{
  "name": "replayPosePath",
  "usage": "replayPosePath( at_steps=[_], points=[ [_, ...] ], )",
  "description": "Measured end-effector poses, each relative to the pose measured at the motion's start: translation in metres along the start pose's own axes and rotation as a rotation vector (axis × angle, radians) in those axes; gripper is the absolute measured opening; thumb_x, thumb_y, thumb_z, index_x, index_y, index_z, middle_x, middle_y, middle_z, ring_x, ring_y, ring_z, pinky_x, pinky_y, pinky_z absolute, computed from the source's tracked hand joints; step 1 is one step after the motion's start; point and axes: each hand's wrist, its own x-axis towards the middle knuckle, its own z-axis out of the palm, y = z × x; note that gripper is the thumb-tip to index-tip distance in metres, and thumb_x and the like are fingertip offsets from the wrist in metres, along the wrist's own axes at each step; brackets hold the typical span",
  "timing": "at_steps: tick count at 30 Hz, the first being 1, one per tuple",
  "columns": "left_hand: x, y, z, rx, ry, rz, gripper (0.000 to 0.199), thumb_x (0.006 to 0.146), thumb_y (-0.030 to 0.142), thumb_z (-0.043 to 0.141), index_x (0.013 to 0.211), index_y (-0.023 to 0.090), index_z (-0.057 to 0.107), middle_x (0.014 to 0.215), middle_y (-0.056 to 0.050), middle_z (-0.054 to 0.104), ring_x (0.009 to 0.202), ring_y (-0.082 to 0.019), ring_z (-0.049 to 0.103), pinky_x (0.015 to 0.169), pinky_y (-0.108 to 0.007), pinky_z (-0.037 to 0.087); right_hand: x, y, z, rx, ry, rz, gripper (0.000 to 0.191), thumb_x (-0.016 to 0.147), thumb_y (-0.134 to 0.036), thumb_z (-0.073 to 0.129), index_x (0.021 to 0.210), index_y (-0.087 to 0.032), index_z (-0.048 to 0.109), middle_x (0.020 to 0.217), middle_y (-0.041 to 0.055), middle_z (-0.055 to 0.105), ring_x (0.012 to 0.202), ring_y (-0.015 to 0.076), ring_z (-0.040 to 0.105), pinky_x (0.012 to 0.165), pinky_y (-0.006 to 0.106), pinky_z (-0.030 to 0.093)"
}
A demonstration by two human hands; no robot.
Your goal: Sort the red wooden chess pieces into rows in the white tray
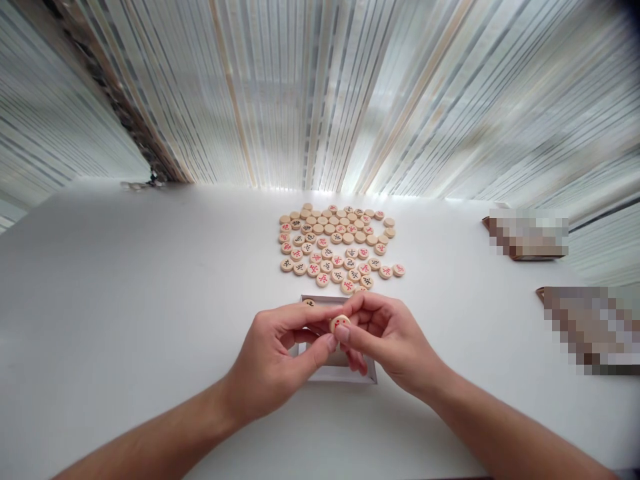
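Observation:
Between my two hands, above a shallow white box (342, 382), is a round xiangqi piece (340, 324) with red marking on its face. My right hand (393, 340) pinches it with the thumb across its front. My left hand (280, 353) closes on its left side, thumb and fingertips at the edge. One piece with a black character (309, 303) sits in the box's far left corner. My hands hide much of the box's inside. Just beyond it lie many loose xiangqi pieces (337, 275), some showing red or black characters, others blank side up.
The pieces rest on a white table (150, 300). At the right are two brown-edged objects, one farther back (537, 235) and one nearer (595, 327), both blurred out by pixelation. A striped string curtain (300, 93) hangs along the table's far edge.

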Motion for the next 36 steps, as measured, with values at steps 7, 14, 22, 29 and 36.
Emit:
replayPosePath(
  at_steps=[7,14,22,29,36],
  points=[
    [0.001,-0.002,-0.001,0.085,0.083,-0.018,0.021,0.097,0.014,0.074,0.112,0.020,0.088,0.098,-0.008,0.086,0.086,-0.019,0.081,0.079,-0.025,0.068,-0.001,0.001,0.001,-0.098,0.019,-0.051,0.032,0.081,-0.037,0.093,0.080,-0.016,0.069,0.059,-0.0017,0.069,0.044,0.0095,0.061,0.042,0.017,0.049],
    [0.000,-0.002,0.000,-0.034,0.086,-0.141,0.028,0.095,0.021,0.078,0.122,0.016,0.083,0.105,-0.011,0.085,0.090,-0.026,0.084,0.090,-0.040,0.071,-0.002,0.003,-0.001,-0.052,-0.001,-0.028,0.034,0.090,-0.046,0.084,0.092,-0.015,0.072,0.065,0.0012,0.072,0.048,0.0119,0.066,0.044,0.020,0.053],
    [-0.003,-0.004,0.001,-0.090,0.064,-0.125,0.031,0.095,0.016,0.079,0.125,0.019,0.082,0.109,-0.010,0.086,0.094,-0.028,0.085,0.091,-0.041,0.072,0.000,0.001,0.000,-0.029,0.007,-0.028,0.031,0.075,-0.029,0.098,0.089,-0.015,0.074,0.061,-0.0020,0.070,0.047,0.0089,0.061,0.045,0.017,0.052],
    [-0.001,-0.006,-0.002,0.050,0.210,-0.036,0.020,0.088,0.014,0.085,0.108,0.017,0.086,0.110,-0.009,0.086,0.099,-0.024,0.084,0.091,-0.029,0.070,-0.004,0.005,-0.003,-0.278,0.058,-0.321,0.011,0.094,-0.027,0.082,0.101,-0.020,0.081,0.075,0.0024,0.074,0.059,0.0120,0.066,0.053,0.022,0.056],
    [-0.001,-0.005,-0.005,0.176,0.250,0.031,0.020,0.088,0.014,0.085,0.107,0.019,0.087,0.103,-0.007,0.087,0.094,-0.022,0.084,0.089,-0.028,0.070,-0.005,0.010,-0.008,-0.548,0.093,-0.634,0.036,0.095,-0.012,0.077,0.127,-0.030,0.079,0.105,0.0072,0.076,0.080,0.0177,0.073,0.070,0.032,0.064]
  ],
)
